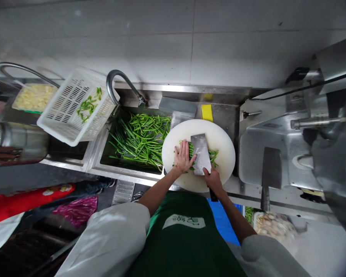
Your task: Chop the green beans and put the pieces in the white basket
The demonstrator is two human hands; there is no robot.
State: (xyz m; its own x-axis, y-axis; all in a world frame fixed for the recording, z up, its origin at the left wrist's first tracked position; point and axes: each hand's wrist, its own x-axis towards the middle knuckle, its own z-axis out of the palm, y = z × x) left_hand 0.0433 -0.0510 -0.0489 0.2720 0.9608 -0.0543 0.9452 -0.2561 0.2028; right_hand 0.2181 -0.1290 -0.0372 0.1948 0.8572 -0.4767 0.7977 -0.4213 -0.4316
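Note:
A round white cutting board (219, 138) lies over the right edge of a steel sink (99, 163). My left hand (183, 157) presses flat, fingers stretched, on a bundle of green stalks (213, 156) on the board. My right hand (213, 181) is closed around the dark handle of a cleaver (201, 154), whose broad blade rests on the stalks just right of my left fingers. A heap of long green stalks (138, 140) fills the sink to the left of the board.
A white slotted basket (72, 105) with a few green pieces tilts on the sink's left rim under a curved tap (121, 82). A second cleaver (269, 175) lies on the steel counter at right. A yellow sponge (207, 112) sits behind the board. A steel pot (17, 140) stands far left.

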